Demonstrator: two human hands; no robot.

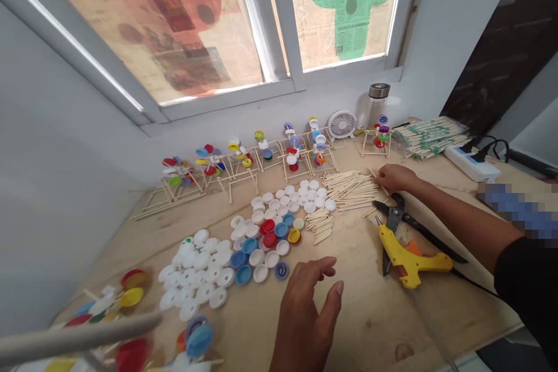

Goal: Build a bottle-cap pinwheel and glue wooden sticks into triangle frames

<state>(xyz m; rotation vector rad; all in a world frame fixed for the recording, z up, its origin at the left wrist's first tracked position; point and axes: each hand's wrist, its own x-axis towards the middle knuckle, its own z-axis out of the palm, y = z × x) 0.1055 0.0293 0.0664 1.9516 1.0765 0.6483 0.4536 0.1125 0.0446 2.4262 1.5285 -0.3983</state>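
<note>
My right hand (396, 178) is at the right end of a pile of long wooden sticks (352, 189), its fingers closed on a thin wooden stick (383, 187). Low over the table, my left hand (308, 314) is open, thumb and fingers apart, with nothing between them. Beside the long sticks lies a smaller pile of short sticks (319, 224). White bottle caps (198, 270) spread to the left, with blue caps (243, 274) and red caps (269, 233) among them. A yellow glue gun (412, 261) lies against black-handled cutters (396, 215), just below my right forearm.
Stick frames carrying wheels of coloured caps (244, 157) line the wall, and more cap wheels (199, 337) stand at the lower left. At the back are a small white fan (342, 124), a flask (377, 106), bagged sticks (431, 135) and a power strip (473, 164).
</note>
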